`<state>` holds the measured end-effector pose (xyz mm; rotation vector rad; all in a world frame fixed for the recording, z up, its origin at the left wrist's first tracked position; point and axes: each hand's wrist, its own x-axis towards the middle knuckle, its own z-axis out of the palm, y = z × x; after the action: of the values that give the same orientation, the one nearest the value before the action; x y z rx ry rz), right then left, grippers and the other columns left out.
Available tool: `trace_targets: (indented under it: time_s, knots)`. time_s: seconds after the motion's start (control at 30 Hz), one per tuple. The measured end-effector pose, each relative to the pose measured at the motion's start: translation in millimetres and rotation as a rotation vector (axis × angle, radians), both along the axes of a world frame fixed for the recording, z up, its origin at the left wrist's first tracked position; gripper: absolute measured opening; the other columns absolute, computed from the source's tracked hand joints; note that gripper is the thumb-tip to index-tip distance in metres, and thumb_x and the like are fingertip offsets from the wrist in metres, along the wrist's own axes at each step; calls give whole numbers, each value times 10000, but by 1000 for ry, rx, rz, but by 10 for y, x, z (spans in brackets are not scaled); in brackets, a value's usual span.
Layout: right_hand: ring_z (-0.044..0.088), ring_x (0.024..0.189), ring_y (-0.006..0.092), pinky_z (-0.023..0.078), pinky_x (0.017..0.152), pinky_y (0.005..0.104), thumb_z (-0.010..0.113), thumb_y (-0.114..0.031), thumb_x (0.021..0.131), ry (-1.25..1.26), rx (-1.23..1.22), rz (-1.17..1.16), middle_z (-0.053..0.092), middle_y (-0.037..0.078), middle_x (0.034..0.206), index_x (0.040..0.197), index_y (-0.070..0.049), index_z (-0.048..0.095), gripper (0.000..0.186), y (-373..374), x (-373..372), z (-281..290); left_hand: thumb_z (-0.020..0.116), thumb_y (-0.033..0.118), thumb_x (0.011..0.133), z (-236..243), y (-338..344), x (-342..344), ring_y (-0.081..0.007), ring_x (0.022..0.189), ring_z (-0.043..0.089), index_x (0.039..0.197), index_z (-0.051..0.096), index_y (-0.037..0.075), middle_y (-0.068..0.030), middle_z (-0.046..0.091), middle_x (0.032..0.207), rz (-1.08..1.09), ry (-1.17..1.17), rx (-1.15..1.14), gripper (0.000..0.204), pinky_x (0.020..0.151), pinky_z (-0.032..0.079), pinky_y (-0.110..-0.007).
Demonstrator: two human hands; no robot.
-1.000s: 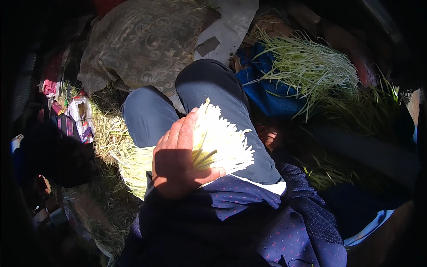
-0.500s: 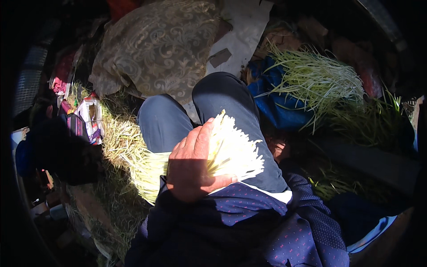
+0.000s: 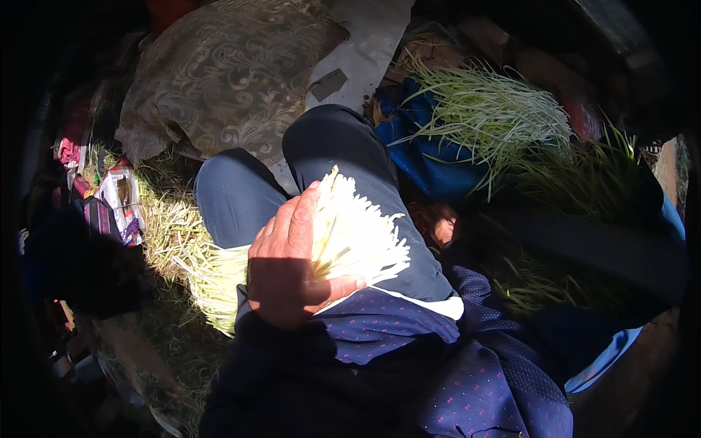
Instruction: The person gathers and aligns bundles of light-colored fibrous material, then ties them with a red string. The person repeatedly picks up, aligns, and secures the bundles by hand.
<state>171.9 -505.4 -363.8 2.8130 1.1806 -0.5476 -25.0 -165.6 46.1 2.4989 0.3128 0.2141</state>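
Note:
Across my lap lies a thick bundle of long, pale stalks (image 3: pixel 358 237), which look like blanched chives. Their sunlit white ends fan out to the right over my thigh, and their yellow-green length trails off to the left. My left hand (image 3: pixel 286 255) is wrapped over the bundle's middle, with the thumb along the near side and the fingers on the far side. Beyond my right thigh, my right hand (image 3: pixel 441 225) shows only in part, in deep shade. Its fingers are hidden, close to the blue sheet (image 3: pixel 431 169) under a heap of loose stalks (image 3: pixel 504 117).
Dry straw-like scraps (image 3: pixel 171 233) cover the ground at left, beside colourful packets (image 3: pixel 120 197). A patterned cloth (image 3: pixel 226 80) and a pale sheet (image 3: pixel 365 44) lie ahead of my knees. Darker green leaves (image 3: pixel 584 175) spread at right, above a shaded board (image 3: pixel 584 244).
The whole view has shifted, so everything sits further left in it. My left hand keeps its hold on the bundle. A bit more of my right hand shows beside my thigh.

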Motion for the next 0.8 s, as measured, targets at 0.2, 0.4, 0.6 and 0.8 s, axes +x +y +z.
trace_targets:
  time_s: [0.2, 0.4, 0.6, 0.8]
  knots:
    - [757, 981, 403, 570, 864, 475, 735, -260, 1001, 417, 414, -512, 799, 209, 1069, 1114, -32, 807, 264, 263, 79, 1000, 983, 561, 634, 21, 19, 7, -454, 1173, 716, 1574, 492, -69, -274, 676, 1363, -4, 26, -35, 1233, 991, 585, -514]
    - [665, 778, 119, 533, 710, 304, 714, -180, 1055, 628, 622, -789, 754, 49, 838, 1095, 33, 795, 231, 398, 190, 1540, 989, 531, 631, 8, 36, 9, -458, 1187, 711, 1582, 487, -62, -278, 668, 1385, -3, 27, -44, 1228, 1002, 582, -517]
    - [645, 767, 107, 518, 701, 297, 709, -178, 1069, 755, 751, -705, 730, 24, 831, 1054, 30, 785, 222, 402, 356, 2051, 1005, 495, 620, 11, 51, 6, -459, 1196, 706, 1585, 485, -58, -282, 666, 1388, -21, 7, -69, 1227, 1003, 578, -518]
    - [619, 762, 106, 505, 711, 297, 730, -159, 1040, 572, 867, -532, 704, 14, 870, 1056, 30, 781, 197, 615, 431, 2491, 1011, 493, 615, 2, 47, -29, -465, 1232, 690, 1590, 480, -59, -287, 650, 1416, -26, 10, -86, 1240, 1038, 559, -522]
